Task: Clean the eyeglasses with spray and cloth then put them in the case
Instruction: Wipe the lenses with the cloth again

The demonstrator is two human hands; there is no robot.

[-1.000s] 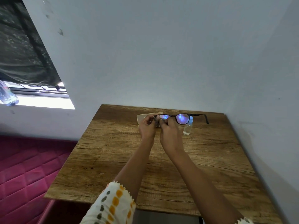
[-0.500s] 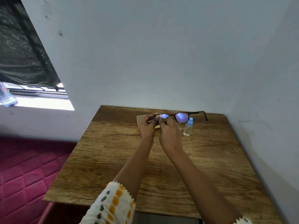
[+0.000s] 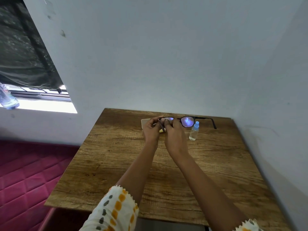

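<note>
A: Where are the glasses (image 3: 186, 121)?
B: Up off the tabletop (image 3: 116, 164), held by both hands. The left hand (image 3: 150, 130) has its fingers (image 3: 159, 120) closed on the frame's left end. The right hand (image 3: 175, 137) has its fingers (image 3: 168, 121) pinched over the left lens.
A: Any cloth?
B: Something small and dark shows between the two sets of fingers, but I can't tell if it's the cloth.
A: And the other lens?
B: Just right of the right fingers, glowing violet, with its arm stretching out further right.
A: The spray (image 3: 193, 131)?
B: Standing upright on the tabletop, right of the right hand, not touched.
A: The case (image 3: 145, 122)?
B: A pale flat shape behind the left fingers, partly hidden by them; a yellowish bit (image 3: 162, 130) shows beneath the hands
</note>
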